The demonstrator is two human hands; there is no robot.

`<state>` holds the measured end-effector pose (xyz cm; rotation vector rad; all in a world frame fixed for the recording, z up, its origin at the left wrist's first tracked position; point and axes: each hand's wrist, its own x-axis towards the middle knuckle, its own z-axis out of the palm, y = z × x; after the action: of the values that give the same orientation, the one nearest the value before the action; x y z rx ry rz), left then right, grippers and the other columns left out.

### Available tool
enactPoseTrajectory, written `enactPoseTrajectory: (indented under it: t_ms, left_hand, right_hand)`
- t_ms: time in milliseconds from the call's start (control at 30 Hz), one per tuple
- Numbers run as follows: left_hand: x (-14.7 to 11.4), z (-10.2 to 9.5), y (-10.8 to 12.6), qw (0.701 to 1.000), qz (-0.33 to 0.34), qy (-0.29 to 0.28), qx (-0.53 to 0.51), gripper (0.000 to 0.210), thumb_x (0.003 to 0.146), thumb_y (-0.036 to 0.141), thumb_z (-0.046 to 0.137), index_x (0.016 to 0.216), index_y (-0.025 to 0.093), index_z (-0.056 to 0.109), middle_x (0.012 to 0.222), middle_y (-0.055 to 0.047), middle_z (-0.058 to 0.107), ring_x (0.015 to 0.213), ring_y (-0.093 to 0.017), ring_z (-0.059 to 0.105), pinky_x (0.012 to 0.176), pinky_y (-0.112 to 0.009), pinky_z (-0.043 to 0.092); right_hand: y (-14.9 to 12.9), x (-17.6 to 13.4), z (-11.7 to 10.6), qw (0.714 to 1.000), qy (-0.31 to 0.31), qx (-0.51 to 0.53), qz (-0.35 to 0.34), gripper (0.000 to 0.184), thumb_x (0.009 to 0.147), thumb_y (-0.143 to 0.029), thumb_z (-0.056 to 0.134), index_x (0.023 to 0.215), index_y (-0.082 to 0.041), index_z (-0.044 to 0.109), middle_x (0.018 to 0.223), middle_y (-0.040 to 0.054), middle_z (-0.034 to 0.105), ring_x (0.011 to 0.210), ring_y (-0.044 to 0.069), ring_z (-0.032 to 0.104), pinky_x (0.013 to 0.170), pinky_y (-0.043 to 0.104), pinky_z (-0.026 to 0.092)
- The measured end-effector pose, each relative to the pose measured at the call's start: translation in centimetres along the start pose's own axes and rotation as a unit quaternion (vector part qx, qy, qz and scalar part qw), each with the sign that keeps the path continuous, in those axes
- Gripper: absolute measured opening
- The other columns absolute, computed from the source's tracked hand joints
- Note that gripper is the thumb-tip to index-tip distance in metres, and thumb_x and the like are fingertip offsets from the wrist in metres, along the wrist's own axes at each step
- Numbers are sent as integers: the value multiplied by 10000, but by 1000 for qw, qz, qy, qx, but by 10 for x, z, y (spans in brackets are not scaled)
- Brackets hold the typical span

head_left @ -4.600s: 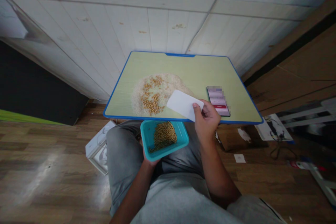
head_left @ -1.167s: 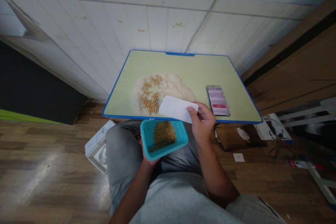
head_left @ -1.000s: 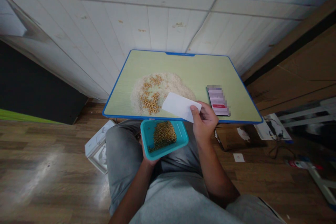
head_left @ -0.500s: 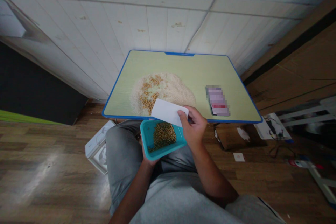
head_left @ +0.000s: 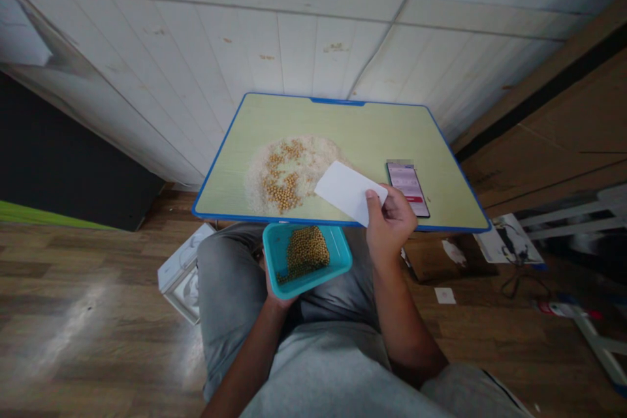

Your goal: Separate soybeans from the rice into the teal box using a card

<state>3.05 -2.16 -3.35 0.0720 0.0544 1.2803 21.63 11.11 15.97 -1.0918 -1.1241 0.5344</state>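
I hold the teal tray (head_left: 307, 261), part-filled with soybeans (head_left: 307, 251), in my left hand (head_left: 277, 297), my right hand (head_left: 392, 225) pinching the white card (head_left: 349, 191) by the rice pile (head_left: 294, 173), where many yellow beans (head_left: 281, 184) remain.

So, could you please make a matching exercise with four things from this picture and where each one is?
Things:
1. white card
2. teal tray
3. phone
4. rice pile

Places:
A. lying on the table, right part
B. pinched in the right hand
C. spread on the table, left of middle
D. held by the left hand below the table edge

Pairs: 1-B, 2-D, 3-A, 4-C
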Motion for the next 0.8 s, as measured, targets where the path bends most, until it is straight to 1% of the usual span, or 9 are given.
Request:
enactPoseTrajectory:
  t_ms: [33,100,233,333,467,567,633,733,800]
  left_hand:
    - [-1,-2,0,1000,5,-7,0,953,1027,746,20,1553,213,610,1642,-48,568,1523,-288,548,1335,-525,299]
    - [-1,-3,0,1000,12,-18,1,992,1024,713,-52,1550,195,610,1628,-54,574,1504,-288,569,1322,-535,312]
    - [0,4,1,1000,16,-26,8,966,1038,689,-46,1548,199,613,1625,-45,575,1496,-273,579,1314,-528,322]
    - [1,9,1,999,12,-26,14,1001,1028,677,-85,1542,185,619,1639,-53,556,1487,-284,589,1307,-541,341]
    - [0,6,-1,999,14,-29,11,1046,1013,667,-143,1543,183,617,1613,-48,587,1485,-267,590,1287,-517,380]
    - [1,3,-2,999,16,-36,2,1047,1010,690,-128,1546,178,611,1607,-59,593,1490,-269,584,1281,-513,386]
    - [2,3,-2,999,17,-39,-1,1004,1022,706,-72,1563,180,590,1635,-70,558,1508,-275,565,1302,-518,341]
    - [2,4,-1,999,14,-39,-2,940,1039,714,11,1577,186,572,1668,-69,511,1531,-278,539,1338,-518,237]
    - [2,4,0,999,10,-40,-3,937,1037,722,21,1579,190,570,1666,-66,515,1538,-283,530,1344,-531,198]
  right_hand:
    - [0,0,1,1000,1,3,-3,230,897,-410,777,957,-191,744,787,12,748,709,161,703,637,268,563]
    - [0,-1,3,1000,-7,-1,-8,223,909,-408,767,966,-194,746,790,10,747,726,163,709,651,268,570]
    - [1,-4,3,999,-35,-21,-11,224,937,-407,745,990,-191,767,834,18,770,756,167,720,675,272,573]
    - [3,-6,1,998,-54,-18,-11,211,936,-399,753,995,-199,782,853,18,783,751,163,720,678,273,573]
    - [3,-4,-1,999,-38,-17,-15,213,932,-401,755,992,-197,776,845,20,777,762,171,725,694,293,586]
    - [3,-2,-2,999,-28,-32,-19,231,934,-417,749,985,-193,769,826,18,768,748,170,715,705,308,594]
    - [2,-1,-2,998,-35,-40,-24,228,939,-416,745,990,-196,774,836,16,774,743,166,711,709,311,595]
    - [-1,-2,-2,998,-35,-47,-32,223,946,-409,738,1006,-199,780,852,18,783,749,169,719,703,310,594]
    - [-3,-2,-2,998,-30,-51,-38,219,952,-406,733,1003,-198,779,849,18,782,751,171,723,701,306,593]
